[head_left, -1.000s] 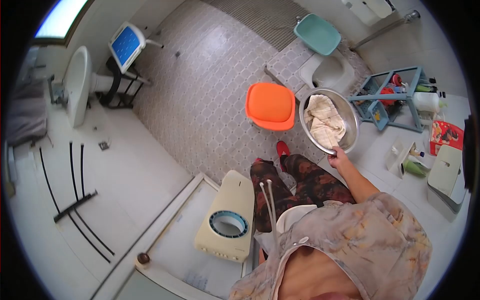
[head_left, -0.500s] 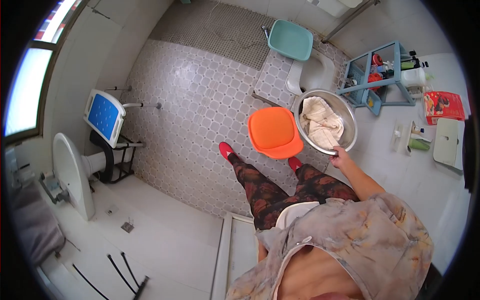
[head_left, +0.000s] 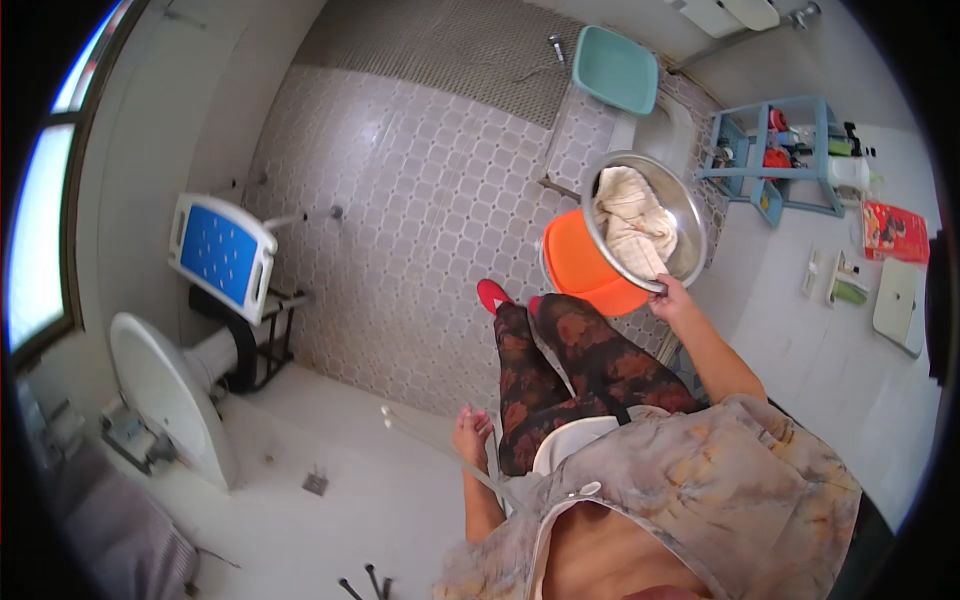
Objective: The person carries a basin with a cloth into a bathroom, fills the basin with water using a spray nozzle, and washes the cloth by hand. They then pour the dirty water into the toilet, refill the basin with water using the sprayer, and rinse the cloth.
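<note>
My right hand (head_left: 671,300) grips the near rim of a shiny metal basin (head_left: 692,225), thumb over the edge. Inside the tilted basin lies a crumpled cream cloth (head_left: 635,220). Part of an orange stool (head_left: 580,265) shows beneath and to the left of the basin, which hides the rest. Out to my left side, my left hand (head_left: 472,436) hangs beside my thigh with loosely curled, parted fingers and nothing in it. A thin pale cord (head_left: 430,443) with white ends passes close to that hand; I cannot tell whether they touch.
Beyond the basin are a squat toilet (head_left: 668,135) and a teal tub (head_left: 617,72). A blue-grey rack (head_left: 790,172) with bottles stands at the right. On the left are a blue-and-white shower seat (head_left: 218,250) and a washbasin (head_left: 160,400). A step edge (head_left: 570,192) crosses the tiled floor.
My right hand still holds the basin, now farther over the orange stool. My left hand has come into view. My feet have moved closer together, and the view has shifted.
</note>
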The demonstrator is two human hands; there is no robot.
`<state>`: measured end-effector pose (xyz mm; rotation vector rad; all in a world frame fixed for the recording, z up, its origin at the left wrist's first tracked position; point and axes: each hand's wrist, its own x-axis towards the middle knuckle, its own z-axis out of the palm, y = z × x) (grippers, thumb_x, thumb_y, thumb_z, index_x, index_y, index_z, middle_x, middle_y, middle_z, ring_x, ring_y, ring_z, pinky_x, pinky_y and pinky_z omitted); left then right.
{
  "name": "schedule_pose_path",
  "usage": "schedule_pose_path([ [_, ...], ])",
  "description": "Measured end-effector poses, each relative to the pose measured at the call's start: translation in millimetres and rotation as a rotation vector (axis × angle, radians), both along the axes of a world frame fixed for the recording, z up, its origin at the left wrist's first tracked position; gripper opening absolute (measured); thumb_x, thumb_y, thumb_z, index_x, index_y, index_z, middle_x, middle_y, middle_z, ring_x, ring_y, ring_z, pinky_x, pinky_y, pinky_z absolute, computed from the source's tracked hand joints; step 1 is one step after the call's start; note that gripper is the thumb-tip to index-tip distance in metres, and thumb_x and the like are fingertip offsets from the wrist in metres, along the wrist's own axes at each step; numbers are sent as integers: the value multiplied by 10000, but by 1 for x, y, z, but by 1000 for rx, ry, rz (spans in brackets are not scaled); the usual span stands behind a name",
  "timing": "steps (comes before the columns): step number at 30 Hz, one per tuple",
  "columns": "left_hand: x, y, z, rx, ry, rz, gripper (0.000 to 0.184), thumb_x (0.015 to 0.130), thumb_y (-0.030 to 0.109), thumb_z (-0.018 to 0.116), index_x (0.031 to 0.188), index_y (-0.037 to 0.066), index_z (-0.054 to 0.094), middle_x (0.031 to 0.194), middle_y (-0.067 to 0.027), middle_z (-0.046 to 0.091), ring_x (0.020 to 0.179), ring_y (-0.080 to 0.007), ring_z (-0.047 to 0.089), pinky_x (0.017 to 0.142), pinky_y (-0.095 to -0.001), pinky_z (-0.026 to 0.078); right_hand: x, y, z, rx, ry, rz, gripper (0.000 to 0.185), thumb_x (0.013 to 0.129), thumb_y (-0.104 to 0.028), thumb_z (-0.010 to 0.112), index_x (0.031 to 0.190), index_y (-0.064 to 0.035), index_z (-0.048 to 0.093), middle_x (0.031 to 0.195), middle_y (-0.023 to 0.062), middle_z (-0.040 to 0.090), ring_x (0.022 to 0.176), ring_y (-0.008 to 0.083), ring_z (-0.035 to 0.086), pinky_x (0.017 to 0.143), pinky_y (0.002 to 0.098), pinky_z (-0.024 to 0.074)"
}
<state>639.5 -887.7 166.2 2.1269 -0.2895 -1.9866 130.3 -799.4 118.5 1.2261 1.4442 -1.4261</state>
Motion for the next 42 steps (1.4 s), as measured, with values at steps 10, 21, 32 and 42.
schedule_pose_path([
  [10, -85, -144, 7, -96, -70, -970, 523, 844, 414, 611, 1170, 6, 585, 1005, -135, 658, 895, -195, 620, 802, -295, 480, 7, -115, -5, -3, 43, 61, 238, 806, -126, 643, 1024, -95, 555, 880, 19, 605, 760, 145, 579, 603, 271, 479],
  [21, -213, -289, 58, -449, -354, -1618, 502, 732, 512, 683, 928, 55, 614, 832, -172, 662, 809, -361, 637, 732, -436, 489, 24, -244, -80, -81, -85, 97, 366, 770, -74, 631, 1126, -67, 546, 1053, 78, 602, 927, 246, 599, 744, 427, 516],
  [32, -251, -390, 74, -381, 125, -2100, 294, 820, 353, 587, 770, 64, 609, 718, -204, 629, 743, -416, 617, 684, -509, 478, 6, -388, -111, 6, -106, 221, 295, 734, -72, 661, 1022, -38, 606, 887, 100, 629, 755, 252, 630, 587, 386, 539],
  [42, -282, -442, 114, -74, 764, -2142, 199, 803, 260, 601, 796, 61, 598, 732, -155, 624, 743, -377, 609, 650, -471, 474, -103, -440, -128, 60, 77, 512, 202, 752, -83, 652, 931, 7, 630, 796, 93, 659, 602, 202, 619, 483, 327, 502],
])
